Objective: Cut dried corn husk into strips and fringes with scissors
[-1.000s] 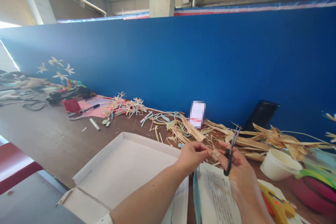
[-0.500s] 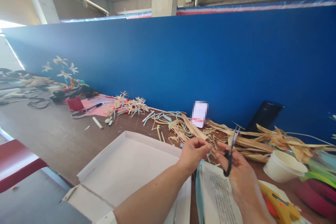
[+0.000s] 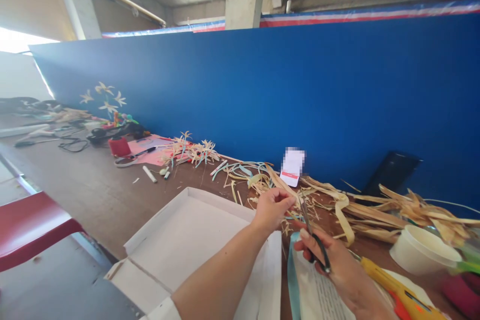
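Observation:
My left hand (image 3: 270, 209) is closed in a pinch above the white box's right corner. What its fingertips hold is too small to make out. Black-handled scissors (image 3: 318, 250) are in my right hand (image 3: 339, 265), thumb and fingers at the handles. Their blades point up and away, with the tips close to my left fingertips. Dried husk strips (image 3: 277, 177) lie scattered just behind both hands. Under my right hand is a printed packet (image 3: 318, 290) with a light blue edge.
An open white cardboard box (image 3: 202, 240) lies in front of me. To the right are a yellow glue gun (image 3: 393, 285), a cream tub (image 3: 422, 250) and long dried husks (image 3: 386, 215). A phone (image 3: 293, 167) leans on the blue partition (image 3: 240, 90). Husk flowers (image 3: 197, 150) lie further left.
The scissors have turned from pointing up and right to pointing at my left fingertips. My right hand has rolled from palm-up to back-up. The view has shifted slightly left.

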Demonstrator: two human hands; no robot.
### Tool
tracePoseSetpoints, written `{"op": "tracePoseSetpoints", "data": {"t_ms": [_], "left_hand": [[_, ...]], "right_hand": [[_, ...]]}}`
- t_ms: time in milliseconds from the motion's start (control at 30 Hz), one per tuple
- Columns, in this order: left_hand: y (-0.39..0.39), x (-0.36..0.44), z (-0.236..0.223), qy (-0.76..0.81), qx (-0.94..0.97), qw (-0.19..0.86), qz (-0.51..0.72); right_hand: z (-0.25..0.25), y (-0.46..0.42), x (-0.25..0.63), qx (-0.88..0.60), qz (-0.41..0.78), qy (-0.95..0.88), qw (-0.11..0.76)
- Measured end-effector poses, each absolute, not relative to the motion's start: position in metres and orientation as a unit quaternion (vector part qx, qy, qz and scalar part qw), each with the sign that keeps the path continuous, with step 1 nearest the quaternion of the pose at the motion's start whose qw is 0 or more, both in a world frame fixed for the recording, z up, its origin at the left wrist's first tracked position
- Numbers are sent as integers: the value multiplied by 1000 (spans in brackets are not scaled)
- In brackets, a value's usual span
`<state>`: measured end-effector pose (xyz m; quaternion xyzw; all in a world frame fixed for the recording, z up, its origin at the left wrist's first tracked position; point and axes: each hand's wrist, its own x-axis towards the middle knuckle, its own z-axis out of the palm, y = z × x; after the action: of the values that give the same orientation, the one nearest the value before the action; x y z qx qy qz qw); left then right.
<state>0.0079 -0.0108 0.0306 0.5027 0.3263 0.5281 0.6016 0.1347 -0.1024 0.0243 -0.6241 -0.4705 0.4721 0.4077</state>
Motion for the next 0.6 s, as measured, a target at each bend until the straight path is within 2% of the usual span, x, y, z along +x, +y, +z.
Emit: {"op": "tracePoseSetpoints", "data": {"t_ms": [167,600], "left_hand": [[-2,5,27,315,504,591,545],[-5,3,30,334,517,567,547]], "right_hand": [[26,-105,131,-589,486,-507,399],[23,-101,133,-613,445,-542,364]]}}
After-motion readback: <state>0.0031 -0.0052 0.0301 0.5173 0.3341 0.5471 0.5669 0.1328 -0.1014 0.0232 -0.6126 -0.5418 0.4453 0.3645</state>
